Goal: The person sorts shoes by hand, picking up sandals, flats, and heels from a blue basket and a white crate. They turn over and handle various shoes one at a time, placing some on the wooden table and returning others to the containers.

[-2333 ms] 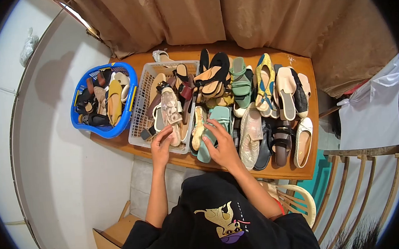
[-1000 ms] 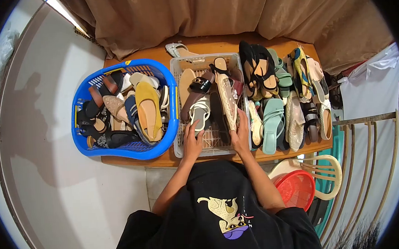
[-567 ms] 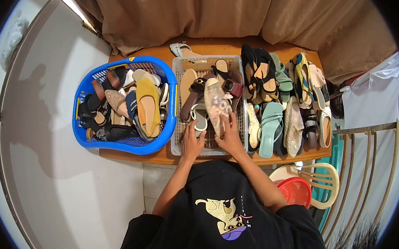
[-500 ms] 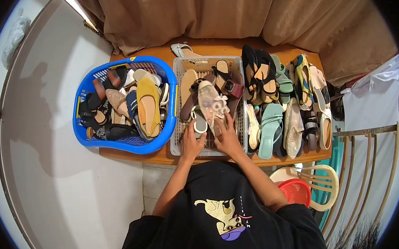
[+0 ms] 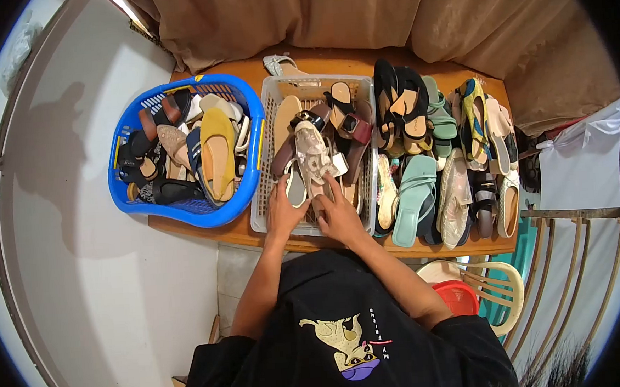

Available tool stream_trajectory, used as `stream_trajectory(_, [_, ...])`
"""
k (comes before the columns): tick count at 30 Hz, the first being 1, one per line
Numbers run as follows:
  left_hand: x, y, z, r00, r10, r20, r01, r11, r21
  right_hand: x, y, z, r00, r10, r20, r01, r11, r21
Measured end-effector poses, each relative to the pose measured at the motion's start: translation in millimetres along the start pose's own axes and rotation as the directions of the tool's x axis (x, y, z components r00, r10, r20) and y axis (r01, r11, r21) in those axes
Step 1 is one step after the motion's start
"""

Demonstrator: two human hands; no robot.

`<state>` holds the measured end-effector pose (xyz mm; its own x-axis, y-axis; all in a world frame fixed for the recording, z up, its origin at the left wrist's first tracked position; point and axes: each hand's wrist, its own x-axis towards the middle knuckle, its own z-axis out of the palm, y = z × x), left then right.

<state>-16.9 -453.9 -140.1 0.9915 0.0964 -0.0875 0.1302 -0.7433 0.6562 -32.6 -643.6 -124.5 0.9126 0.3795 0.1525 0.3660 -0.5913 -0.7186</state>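
Observation:
A grey-white plastic basket point(image 5: 260, 211) full of shoes lies in front of me. My left hand point(image 5: 284, 211) curls its fingers around the lower end of a white-edged sandal point(image 5: 295, 187) inside it. My right hand point(image 5: 340, 214) grips the heel end of a beige, see-through shoe point(image 5: 312, 151), which lies on top of the other shoes. Beside these in the basket are a maroon buckled sandal point(image 5: 354, 127), a black-strapped sandal point(image 5: 341, 96) and a tan-soled shoe point(image 5: 286, 120). My fingertips are partly hidden among the shoes.
On the left, a blue basket point(image 5: 219, 217) holds mixed shoes, a mustard flat point(image 5: 216, 149) among them. Rows of footwear stand on the right of the wooden table point(image 5: 344, 58), including a mint sandal point(image 5: 415, 194). A silver shoe point(image 5: 281, 66) lies behind. A chair point(image 5: 511, 287) and red bowl point(image 5: 455, 298) are below right.
The beige shoe has turned and shifted left and down in the basket, its flower trim no longer facing up. Both hands moved slightly left, and the whole view shifted a little.

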Motion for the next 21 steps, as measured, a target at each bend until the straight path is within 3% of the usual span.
stream_trajectory(1, [-1, 2, -2, 1.000, -0.009, 0.003, 0.009, 1.000, 0.004, 0, -1, 0, 0.999, 0.043, -0.022, -0.044, 0.999, -0.030])
stream_trajectory(2, [0, 4, -4, 1.000, -0.006, 0.021, 0.006, 1.000, 0.004, 1, -2, 0, 0.991, 0.124, 0.051, -0.123, 0.992, -0.021])
stream_trajectory(7, [-2, 12, -7, 0.999, 0.011, 0.052, -0.016, 0.996, 0.090, -1, -3, 2, 0.990, 0.099, 0.099, -0.078, 0.978, -0.191])
stream_trajectory(10, [1, -1, 4, 0.999, 0.048, 0.020, -0.051, 0.988, 0.143, 1, 3, 4, 0.995, 0.039, 0.097, -0.045, 0.997, 0.060])
stream_trajectory(13, [2, -4, 5, 0.997, 0.077, 0.012, -0.077, 0.975, 0.206, 2, 2, 0, 0.990, -0.081, 0.113, 0.068, 0.991, 0.111])
stream_trajectory(15, [3, -2, 1, 0.998, 0.029, 0.060, -0.032, 0.998, 0.048, 3, 2, -2, 0.988, -0.123, 0.096, 0.110, 0.986, 0.123])
stream_trajectory(21, [0, -4, 0, 0.998, 0.007, 0.061, -0.005, 0.999, -0.040, 5, 0, -3, 0.992, -0.058, 0.109, 0.037, 0.982, 0.186])
